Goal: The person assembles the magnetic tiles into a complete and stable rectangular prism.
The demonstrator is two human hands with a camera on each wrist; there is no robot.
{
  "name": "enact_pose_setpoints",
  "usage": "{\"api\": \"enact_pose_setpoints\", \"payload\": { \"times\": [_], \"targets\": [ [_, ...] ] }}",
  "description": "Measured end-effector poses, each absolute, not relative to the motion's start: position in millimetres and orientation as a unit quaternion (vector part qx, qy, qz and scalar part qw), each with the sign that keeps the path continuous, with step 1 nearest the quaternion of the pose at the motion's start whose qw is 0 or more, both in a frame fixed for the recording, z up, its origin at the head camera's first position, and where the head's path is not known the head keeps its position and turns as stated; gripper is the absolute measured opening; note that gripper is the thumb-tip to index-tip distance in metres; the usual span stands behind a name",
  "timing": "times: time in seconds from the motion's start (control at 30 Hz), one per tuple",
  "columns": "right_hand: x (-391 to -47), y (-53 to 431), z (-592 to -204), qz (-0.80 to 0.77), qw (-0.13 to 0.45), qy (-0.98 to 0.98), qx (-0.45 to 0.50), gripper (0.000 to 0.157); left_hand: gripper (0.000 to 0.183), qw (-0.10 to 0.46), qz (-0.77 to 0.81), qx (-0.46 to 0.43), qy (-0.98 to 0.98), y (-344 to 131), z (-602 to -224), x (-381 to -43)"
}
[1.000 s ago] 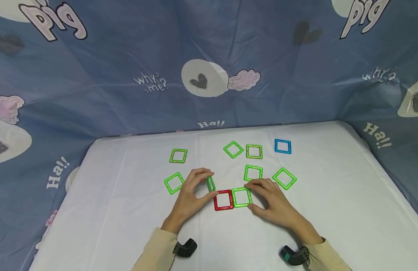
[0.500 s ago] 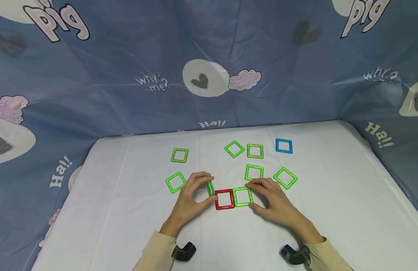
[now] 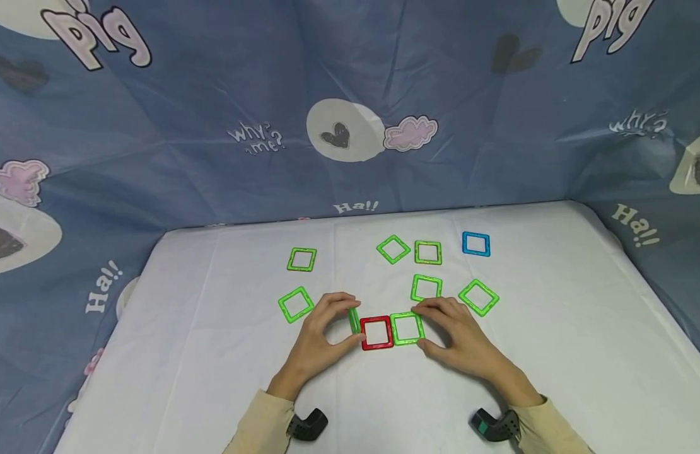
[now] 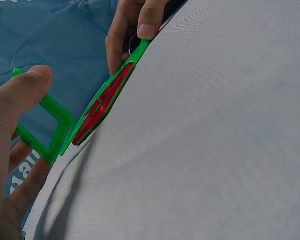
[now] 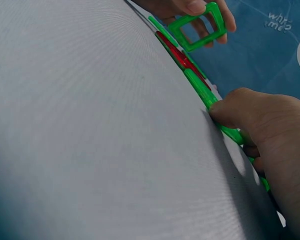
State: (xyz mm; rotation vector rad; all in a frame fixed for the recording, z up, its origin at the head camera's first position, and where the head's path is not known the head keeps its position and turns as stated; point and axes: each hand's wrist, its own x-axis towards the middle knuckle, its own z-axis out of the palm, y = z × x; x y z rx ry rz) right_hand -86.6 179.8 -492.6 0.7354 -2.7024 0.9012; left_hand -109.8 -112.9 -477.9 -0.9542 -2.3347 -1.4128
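My left hand [image 3: 321,340] pinches a green square magnetic tile [image 4: 60,142] between thumb and fingers. The tile stands on edge at the left side of a red square magnetic tile [image 3: 375,320], which lies flat on the white cloth. A second green tile [image 3: 407,342] lies flat, edge to edge with the red one on its right. Thumb and fingers of my right hand [image 3: 455,331] grip this second tile at its right corners. In the right wrist view the upright tile [image 5: 205,42] shows just above the row of flat tiles.
Several loose green tiles lie behind the hands, such as one at the left [image 3: 301,269] and one at the right [image 3: 468,306]. A blue tile [image 3: 476,253] lies at the back right. Behind the white table [image 3: 214,302] hangs a blue printed cloth [image 3: 242,176].
My left hand has brought the upright green tile a little nearer to me, down along the red tile's left side. The right hand and the flat tiles stay about where they were.
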Motion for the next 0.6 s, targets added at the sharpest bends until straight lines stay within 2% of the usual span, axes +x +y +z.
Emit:
{"api": "enact_pose_setpoints", "payload": {
  "times": [0.17,0.6],
  "targets": [
    [-87.5,179.6,-492.2,0.305,0.104,-0.913,0.252,0.053,0.054,0.121,-0.484,-0.331,-0.801,-111.8,-471.3,-105.6],
    [-87.1,179.2,-492.3,0.301,0.104,-0.914,0.252,0.053,0.05,0.082,-0.502,-0.358,-0.783,-117.4,-487.7,-109.0]
  ]
}}
